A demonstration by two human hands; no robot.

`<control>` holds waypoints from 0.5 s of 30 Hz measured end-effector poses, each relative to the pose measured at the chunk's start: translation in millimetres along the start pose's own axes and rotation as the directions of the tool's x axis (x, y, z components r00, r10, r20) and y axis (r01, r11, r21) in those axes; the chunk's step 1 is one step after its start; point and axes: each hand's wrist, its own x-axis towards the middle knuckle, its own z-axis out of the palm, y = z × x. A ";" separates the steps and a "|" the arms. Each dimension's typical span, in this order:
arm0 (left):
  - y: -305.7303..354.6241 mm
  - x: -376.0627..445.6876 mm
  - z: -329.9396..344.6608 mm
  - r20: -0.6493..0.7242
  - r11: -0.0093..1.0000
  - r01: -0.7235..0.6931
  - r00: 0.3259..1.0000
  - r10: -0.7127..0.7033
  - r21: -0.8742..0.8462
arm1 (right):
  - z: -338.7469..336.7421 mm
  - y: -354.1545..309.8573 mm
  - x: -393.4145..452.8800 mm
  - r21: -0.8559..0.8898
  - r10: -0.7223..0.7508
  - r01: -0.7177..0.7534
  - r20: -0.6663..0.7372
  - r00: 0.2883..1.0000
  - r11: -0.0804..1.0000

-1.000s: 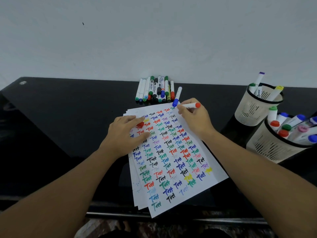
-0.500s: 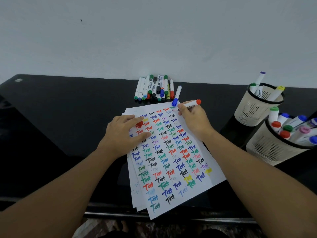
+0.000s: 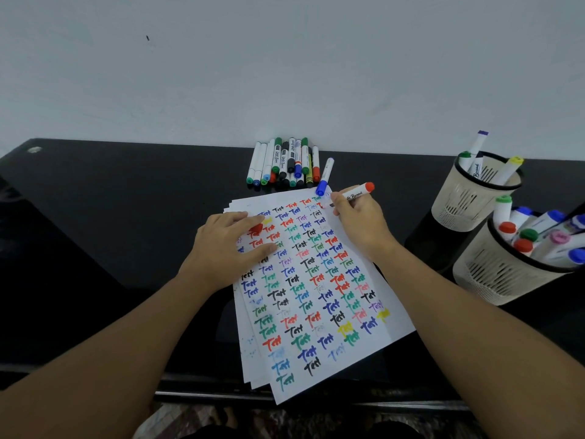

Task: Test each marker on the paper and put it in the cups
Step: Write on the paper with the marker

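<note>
One red-ended marker sits pinched in the right hand, tip at the paper's far corner; a short light stroke there would do. Flat left hand pins the sheets, its red cap underneath; both cups stand right of the paper.

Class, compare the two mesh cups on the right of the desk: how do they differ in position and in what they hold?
The far cup stands nearer the wall; the near cup stands closer to the person, partly cut off by the frame edge. The far cup holds only a few markers, with green, purple and yellow ends; the near cup is crowded with many, including red, green, blue and pink. Both are cream mesh with a dark rim, upright on the black desk.
</note>
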 end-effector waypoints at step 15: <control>-2.6 0.9 1.1 0.005 1.000 0.002 1.000 -0.002 0.006 | 0.1 -2.6 -1.1 -0.006 0.018 -0.018 -0.013 1.000 1.000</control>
